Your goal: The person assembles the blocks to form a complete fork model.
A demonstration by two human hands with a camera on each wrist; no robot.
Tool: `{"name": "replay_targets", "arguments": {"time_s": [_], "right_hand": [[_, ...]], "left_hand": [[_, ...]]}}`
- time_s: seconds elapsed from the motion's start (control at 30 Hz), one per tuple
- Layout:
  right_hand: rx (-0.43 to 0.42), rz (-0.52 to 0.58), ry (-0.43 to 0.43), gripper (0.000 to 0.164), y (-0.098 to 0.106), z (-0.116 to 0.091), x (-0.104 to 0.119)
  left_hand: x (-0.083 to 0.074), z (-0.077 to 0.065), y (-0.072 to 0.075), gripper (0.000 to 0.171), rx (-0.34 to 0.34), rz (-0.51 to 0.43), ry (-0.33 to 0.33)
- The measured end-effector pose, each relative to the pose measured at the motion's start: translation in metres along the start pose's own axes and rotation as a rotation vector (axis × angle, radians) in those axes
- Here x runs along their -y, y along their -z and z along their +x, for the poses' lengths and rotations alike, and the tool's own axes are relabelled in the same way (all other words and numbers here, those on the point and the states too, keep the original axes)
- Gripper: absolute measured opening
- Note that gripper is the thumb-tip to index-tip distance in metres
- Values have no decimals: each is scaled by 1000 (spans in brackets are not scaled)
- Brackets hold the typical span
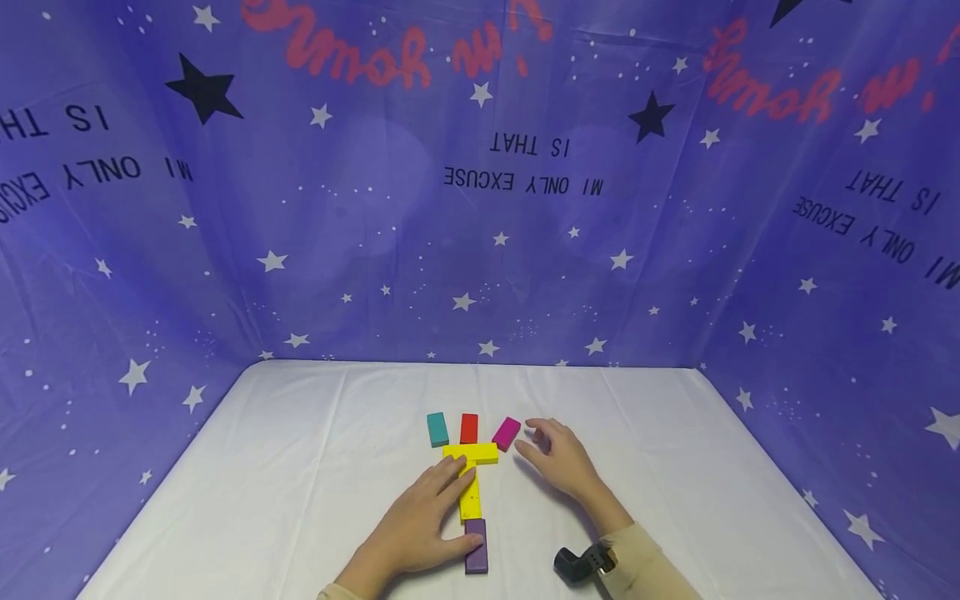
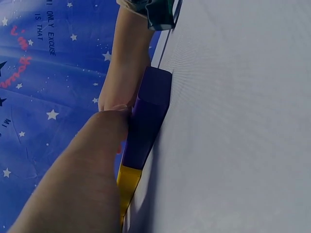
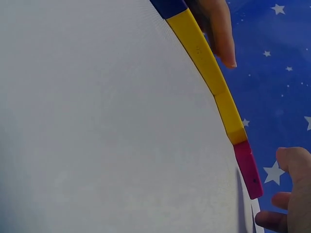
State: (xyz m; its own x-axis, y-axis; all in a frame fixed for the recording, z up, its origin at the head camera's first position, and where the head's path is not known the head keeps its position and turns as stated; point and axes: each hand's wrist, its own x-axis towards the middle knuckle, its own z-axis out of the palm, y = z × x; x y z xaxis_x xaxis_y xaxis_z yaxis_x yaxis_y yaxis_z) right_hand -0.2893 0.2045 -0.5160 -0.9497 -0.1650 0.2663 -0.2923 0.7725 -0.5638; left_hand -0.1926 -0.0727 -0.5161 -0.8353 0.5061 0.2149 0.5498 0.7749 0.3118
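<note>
A purple block (image 1: 476, 560) and a yellow block (image 1: 470, 502) lie end to end in a line, with another yellow block (image 1: 480, 453) crosswise at the far end. Beyond it fan out a teal block (image 1: 438, 430), a red block (image 1: 468, 428) and a slanted magenta block (image 1: 507, 433). My left hand (image 1: 422, 517) lies along the line's left side, its extended fingers over the yellow blocks and its thumb on the purple block. To the right of the magenta block is my right hand (image 1: 566, 462), fingers and thumb apart with nothing between them.
The blocks lie on a white cloth-covered table (image 1: 300, 467). Purple curtains (image 1: 420, 250) with stars and lettering enclose its back and sides. A black device (image 1: 576, 567) sits at my right wrist.
</note>
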Motion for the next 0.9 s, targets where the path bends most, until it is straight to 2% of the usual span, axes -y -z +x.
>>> {"name": "replay_targets", "arguments": {"time_s": [0.47, 0.9], "right_hand": [[-27, -54, 10, 52, -8, 13, 2], [-15, -41, 1, 53, -6, 14, 5]], "left_hand": [[0, 1, -1, 87, -10, 20, -14], [3, 4, 0, 91, -8, 12, -10]]}}
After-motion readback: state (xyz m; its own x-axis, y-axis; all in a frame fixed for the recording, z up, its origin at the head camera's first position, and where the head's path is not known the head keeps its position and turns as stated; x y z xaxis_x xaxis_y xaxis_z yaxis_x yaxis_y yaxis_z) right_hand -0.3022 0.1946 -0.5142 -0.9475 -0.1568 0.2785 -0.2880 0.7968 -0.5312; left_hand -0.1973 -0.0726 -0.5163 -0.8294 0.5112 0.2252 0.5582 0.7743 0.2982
